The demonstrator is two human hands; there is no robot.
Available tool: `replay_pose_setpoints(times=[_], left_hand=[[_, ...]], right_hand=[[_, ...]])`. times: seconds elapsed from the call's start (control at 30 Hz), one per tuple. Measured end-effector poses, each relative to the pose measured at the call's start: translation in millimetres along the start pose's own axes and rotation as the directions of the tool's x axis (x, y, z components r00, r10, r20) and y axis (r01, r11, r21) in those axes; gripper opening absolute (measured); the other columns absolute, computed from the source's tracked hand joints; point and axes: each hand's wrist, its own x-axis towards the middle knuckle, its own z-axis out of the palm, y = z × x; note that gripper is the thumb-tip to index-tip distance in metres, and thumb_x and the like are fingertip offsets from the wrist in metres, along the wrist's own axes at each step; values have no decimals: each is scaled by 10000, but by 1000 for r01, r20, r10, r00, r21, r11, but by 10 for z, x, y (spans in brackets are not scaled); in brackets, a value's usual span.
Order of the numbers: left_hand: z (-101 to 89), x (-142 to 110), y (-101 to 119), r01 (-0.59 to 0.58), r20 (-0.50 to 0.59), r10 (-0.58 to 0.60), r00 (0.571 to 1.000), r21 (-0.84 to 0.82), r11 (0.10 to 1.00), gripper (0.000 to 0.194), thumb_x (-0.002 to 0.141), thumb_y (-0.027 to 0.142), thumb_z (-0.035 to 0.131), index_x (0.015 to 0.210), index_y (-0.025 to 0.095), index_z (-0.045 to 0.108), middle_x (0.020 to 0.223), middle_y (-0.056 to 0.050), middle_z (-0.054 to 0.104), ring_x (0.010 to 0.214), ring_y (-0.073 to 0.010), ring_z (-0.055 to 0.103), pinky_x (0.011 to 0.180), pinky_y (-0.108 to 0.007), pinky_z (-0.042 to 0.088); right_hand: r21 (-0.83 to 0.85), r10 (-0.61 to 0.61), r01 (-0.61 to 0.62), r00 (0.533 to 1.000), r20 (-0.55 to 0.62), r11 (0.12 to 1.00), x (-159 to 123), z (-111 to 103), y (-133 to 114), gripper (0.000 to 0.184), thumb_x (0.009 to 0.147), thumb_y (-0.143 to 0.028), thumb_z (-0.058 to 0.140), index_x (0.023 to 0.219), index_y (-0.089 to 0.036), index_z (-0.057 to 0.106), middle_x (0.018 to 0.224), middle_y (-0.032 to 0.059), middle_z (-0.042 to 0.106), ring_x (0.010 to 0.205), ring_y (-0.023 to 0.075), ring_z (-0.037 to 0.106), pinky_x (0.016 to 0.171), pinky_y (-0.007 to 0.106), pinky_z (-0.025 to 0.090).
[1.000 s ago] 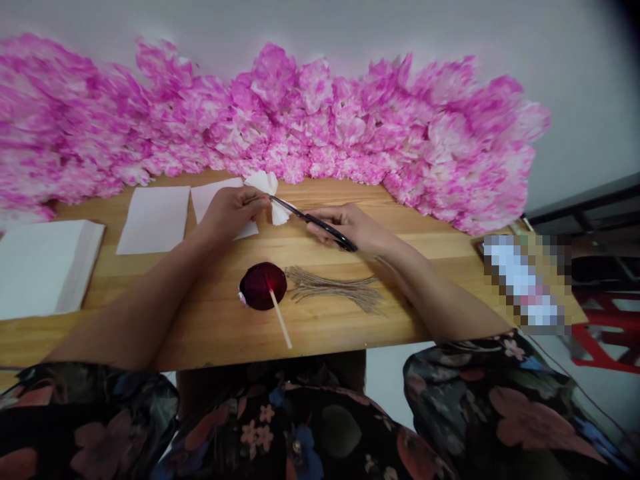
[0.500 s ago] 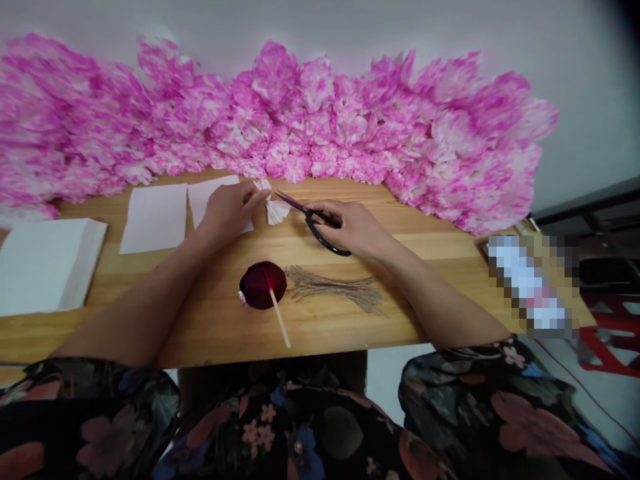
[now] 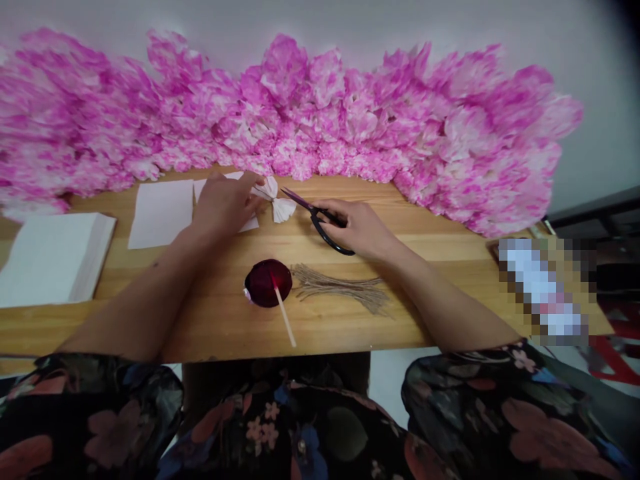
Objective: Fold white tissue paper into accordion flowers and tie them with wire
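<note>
My left hand (image 3: 227, 203) has its fingers closed at the left end of a gathered piece of white pleated paper (image 3: 284, 210). The paper is pinched in at its middle and fans out on both sides like a bow. Black-handled scissors (image 3: 314, 212) are in my right hand (image 3: 360, 227), with fingers through the loops. Their blades lie close together and point left towards the paper, a small gap away. Under and behind my left hand lies a pale pink sheet (image 3: 250, 223), partly covered.
Another pale sheet (image 3: 163, 213) and a thick white paper stack (image 3: 47, 260) lie left. Nearer me are a dish of dark red liquid (image 3: 260, 283) with a wooden stick (image 3: 286, 320) and thin brown ties (image 3: 345, 287). Pink paper flowers (image 3: 320, 113) line the back. A blurred-out item (image 3: 543, 287) sits right.
My left hand has shifted slightly on the pleated paper, and more of its pinched middle and fan shows. The scissors stay in my right hand. The whole view has turned a little.
</note>
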Motion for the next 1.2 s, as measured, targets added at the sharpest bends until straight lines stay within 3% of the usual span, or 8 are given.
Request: replay_pose_setpoints(times=[0.13, 0.2, 0.37, 0.5, 0.7, 1.2], left_hand=[[44, 6, -4, -3, -31, 2, 1000, -25, 1000, 108, 894, 244, 642, 887, 236, 750, 653, -27, 618, 834, -270, 623, 1019, -471, 377], [49, 4, 1, -11, -47, 8, 999, -64, 998, 143, 895, 276, 641, 789, 249, 734, 647, -37, 616, 819, -278, 628, 996, -476, 375], [28, -24, 13, -23, -6, 23, 1000, -58, 998, 182, 896, 348, 654, 780, 251, 755, 611, -22, 601, 770, -250, 621, 840, -401, 385], [35, -36, -9, -23, 6, 23, 1000, -125, 992, 159, 872, 387, 673, 807, 284, 775, 592, -9, 623, 710, -236, 614, 745, -357, 381], [27, -38, 7, -33, 26, 38, 999, -148, 988, 168, 876, 358, 650, 790, 279, 771, 634, -19, 659, 726, -239, 624, 771, -344, 389], [16, -70, 74, -35, 23, 39, 999, -153, 988, 162, 887, 366, 676, 821, 254, 773, 658, -28, 657, 685, -214, 579, 746, -336, 365]], right_hand=[[210, 72, -86, 995, 75, 974, 1, -12, -49, 398, 873, -444, 716, 1147, -166, 789, 806, 8, 703, 672, 117, 544, 594, 237, 352], [333, 124, -168, 981, 151, 928, -1, -22, -90, 431, 866, -523, 742, 1091, -158, 781, 735, -2, 666, 589, 93, 500, 524, 231, 325], [504, 179, -306, 942, 284, 808, -22, -14, -197, 472, 839, -602, 786, 917, -140, 729, 707, 10, 661, 470, 59, 448, 389, 222, 301], [555, 175, -345, 925, 337, 757, -34, 9, -222, 477, 831, -601, 802, 910, -139, 711, 696, 5, 667, 459, 54, 447, 365, 207, 312], [587, 173, -393, 902, 396, 707, -3, 43, -150, 508, 844, -621, 781, 992, -140, 709, 691, 1, 675, 450, 56, 451, 350, 196, 325], [592, 165, -413, 889, 428, 692, 31, 66, -98, 535, 851, -650, 766, 1000, -144, 684, 686, -24, 646, 438, 41, 431, 348, 189, 305]])
